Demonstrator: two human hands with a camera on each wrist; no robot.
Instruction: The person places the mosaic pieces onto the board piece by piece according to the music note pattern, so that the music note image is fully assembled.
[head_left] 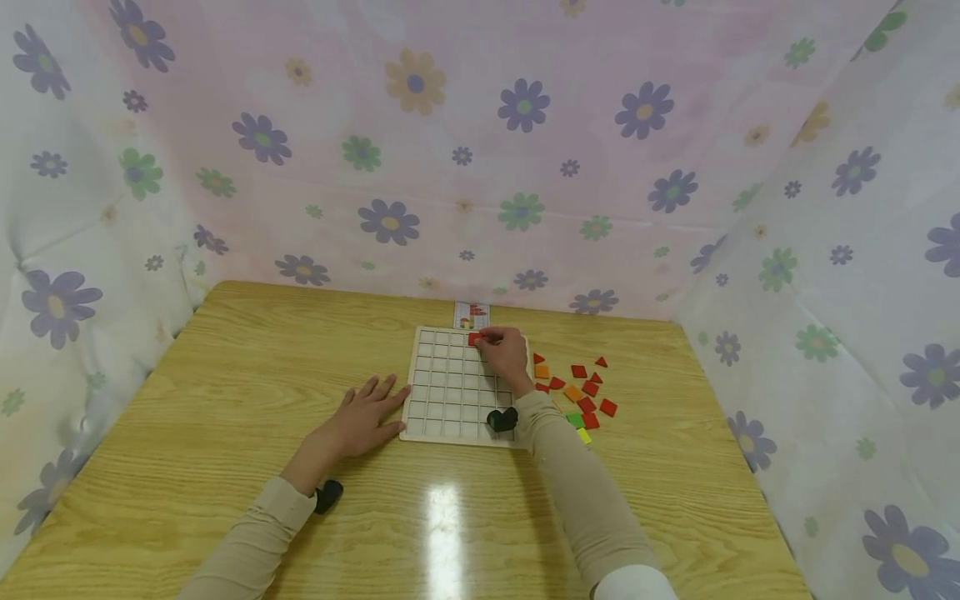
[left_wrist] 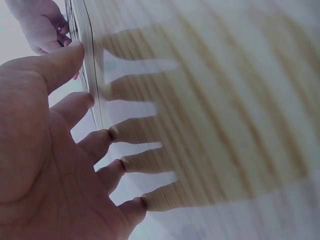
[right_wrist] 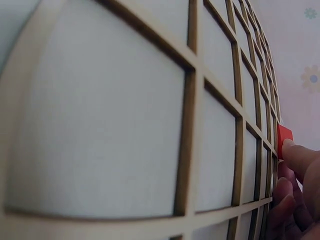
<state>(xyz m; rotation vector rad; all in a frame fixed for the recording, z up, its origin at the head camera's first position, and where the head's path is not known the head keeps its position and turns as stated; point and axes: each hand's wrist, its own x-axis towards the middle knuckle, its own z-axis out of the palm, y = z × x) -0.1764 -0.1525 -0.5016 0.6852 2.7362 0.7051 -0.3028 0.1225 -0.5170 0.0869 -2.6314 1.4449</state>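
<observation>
Flower-printed curtain [head_left: 456, 179] borders the wood-grain table [head_left: 225, 400], where I watch a pale wooden grid board [head_left: 446, 408], the person's left hand [head_left: 365, 419] spread at its left edge. Apart from it, at the board's far row, the right hand [head_left: 504, 354] pinches a flat, straight-edged red tile [head_left: 474, 339]; I judge a tilted release could catch it on the ribs [right_wrist: 199, 125].

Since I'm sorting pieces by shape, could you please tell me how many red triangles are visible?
3: one red triangle just right of the board; a second and third farther right, close together. The right arm may hide others.
</observation>
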